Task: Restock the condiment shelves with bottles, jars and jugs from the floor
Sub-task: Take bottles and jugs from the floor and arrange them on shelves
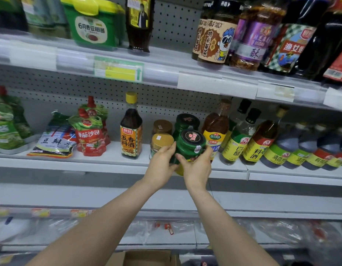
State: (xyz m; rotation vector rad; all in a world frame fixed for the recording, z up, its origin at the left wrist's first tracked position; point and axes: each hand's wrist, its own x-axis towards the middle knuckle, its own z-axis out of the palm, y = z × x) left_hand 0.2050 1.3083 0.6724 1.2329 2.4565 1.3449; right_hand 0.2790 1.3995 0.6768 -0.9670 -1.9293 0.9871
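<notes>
Green jar (191,144) label behind fingers (208,153)

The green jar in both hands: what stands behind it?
A second green jar stands behind the held green jar; only its dark lid and shoulder show, the rest is covered.

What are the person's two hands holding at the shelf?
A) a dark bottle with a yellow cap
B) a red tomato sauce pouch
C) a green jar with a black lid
C: the left hand and the right hand both curl around the green jar, which has a black lid, at the front edge of the middle shelf.
</notes>
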